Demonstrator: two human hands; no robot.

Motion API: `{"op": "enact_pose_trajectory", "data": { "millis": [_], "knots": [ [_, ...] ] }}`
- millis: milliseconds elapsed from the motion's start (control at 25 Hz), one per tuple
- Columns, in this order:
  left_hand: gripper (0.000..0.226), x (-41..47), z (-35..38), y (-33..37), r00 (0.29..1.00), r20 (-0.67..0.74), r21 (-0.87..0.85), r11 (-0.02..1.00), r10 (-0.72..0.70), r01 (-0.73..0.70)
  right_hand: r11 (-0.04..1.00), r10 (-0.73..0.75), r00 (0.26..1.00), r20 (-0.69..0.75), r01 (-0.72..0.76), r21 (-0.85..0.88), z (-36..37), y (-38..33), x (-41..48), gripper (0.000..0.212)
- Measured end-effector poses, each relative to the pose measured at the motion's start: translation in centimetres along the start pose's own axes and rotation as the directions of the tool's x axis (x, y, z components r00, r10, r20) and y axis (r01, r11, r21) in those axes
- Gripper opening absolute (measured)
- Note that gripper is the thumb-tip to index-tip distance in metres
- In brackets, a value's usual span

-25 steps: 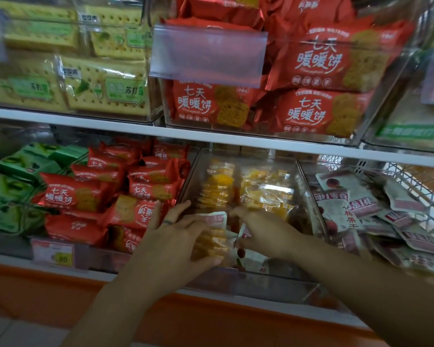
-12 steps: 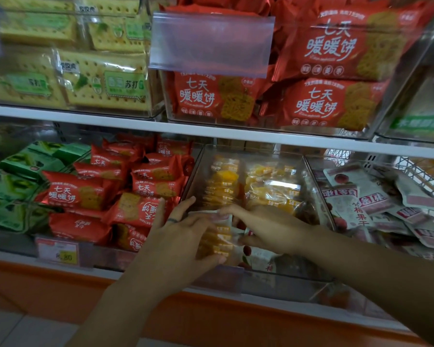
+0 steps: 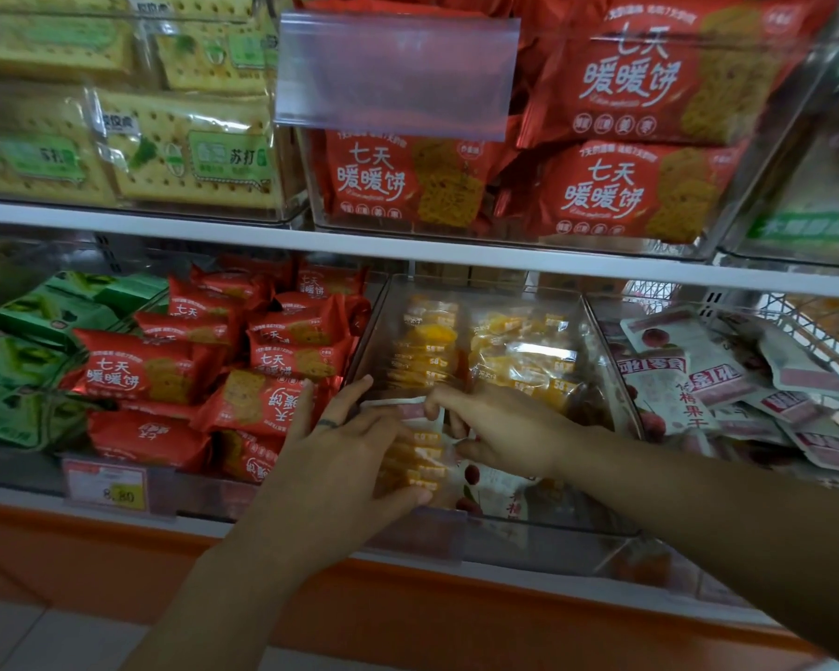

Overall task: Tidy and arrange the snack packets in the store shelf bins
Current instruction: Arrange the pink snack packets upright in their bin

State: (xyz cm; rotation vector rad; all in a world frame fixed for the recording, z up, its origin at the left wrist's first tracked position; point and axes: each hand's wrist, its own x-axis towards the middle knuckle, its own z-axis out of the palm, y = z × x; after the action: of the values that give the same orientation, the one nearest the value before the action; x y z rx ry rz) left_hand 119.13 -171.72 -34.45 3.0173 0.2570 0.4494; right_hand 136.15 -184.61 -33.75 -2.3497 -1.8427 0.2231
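Both my hands reach into a clear plastic bin on the lower shelf. It holds several small yellow snack packets, stacked in rows at the back. My left hand grips a stack of these yellow packets at the bin's front, thumb underneath and fingers along the side. My right hand pinches the top edge of the same stack. A white packet with red fruit print lies under my hands at the front of the bin.
Red biscuit packets fill the bin to the left, green packets beyond them. White fruit packets lie in the wire basket at right. The upper shelf carries bins of yellow crackers and large red packets. A price tag hangs below.
My right hand has slid left to meet my left hand at the top of the yellow stack. The view has moved slightly closer and lower.
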Motion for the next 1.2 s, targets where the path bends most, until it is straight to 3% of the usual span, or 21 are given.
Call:
{"op": "enact_pose_trajectory", "data": {
  "millis": [240,360,480,640,760,1000,1120,1200],
  "knots": [
    [0.079,0.1,-0.1,0.0,1.000,0.012,0.037,0.999,0.014,-0.015,0.996,0.079,0.990,-0.121,-0.072,0.055,0.7,0.4,-0.3,0.020],
    [0.061,0.1,0.2,-0.3,0.998,-0.044,0.050,0.997,0.053,-0.051,0.975,0.197,0.959,-0.205,-0.169,0.145,-0.5,0.5,-0.3,0.018],
    [0.046,0.7,0.6,-0.9,0.984,-0.127,0.109,0.988,0.126,-0.112,0.969,0.237,0.933,-0.269,-0.209,0.128,-2.0,0.3,-1.1,0.015],
    [0.060,2.2,0.3,-0.2,0.999,0.007,0.243,0.969,0.046,-0.047,0.952,0.305,0.886,-0.349,-0.278,0.126,-2.9,0.1,-3.0,0.009],
    [0.048,4.0,-0.3,1.1,0.991,0.104,0.335,0.941,-0.086,0.047,0.933,0.358,0.844,-0.399,-0.340,0.117,-3.6,0.3,-4.6,0.013],
    [0.033,6.2,-0.7,2.7,0.954,0.253,0.506,0.862,-0.163,0.013,0.919,0.380,0.651,-0.657,-0.348,0.187,-4.9,1.2,-8.1,0.015],
    [0.037,6.5,-1.2,4.2,0.961,0.228,0.569,0.822,-0.155,-0.003,0.905,0.426,0.541,-0.725,-0.271,0.329,-4.5,1.2,-10.5,0.015],
    [0.039,7.1,-1.3,5.3,0.984,0.162,0.522,0.853,-0.076,-0.020,0.845,0.530,0.437,-0.727,-0.197,0.497,-4.1,1.2,-11.9,0.014]
  ]
}}
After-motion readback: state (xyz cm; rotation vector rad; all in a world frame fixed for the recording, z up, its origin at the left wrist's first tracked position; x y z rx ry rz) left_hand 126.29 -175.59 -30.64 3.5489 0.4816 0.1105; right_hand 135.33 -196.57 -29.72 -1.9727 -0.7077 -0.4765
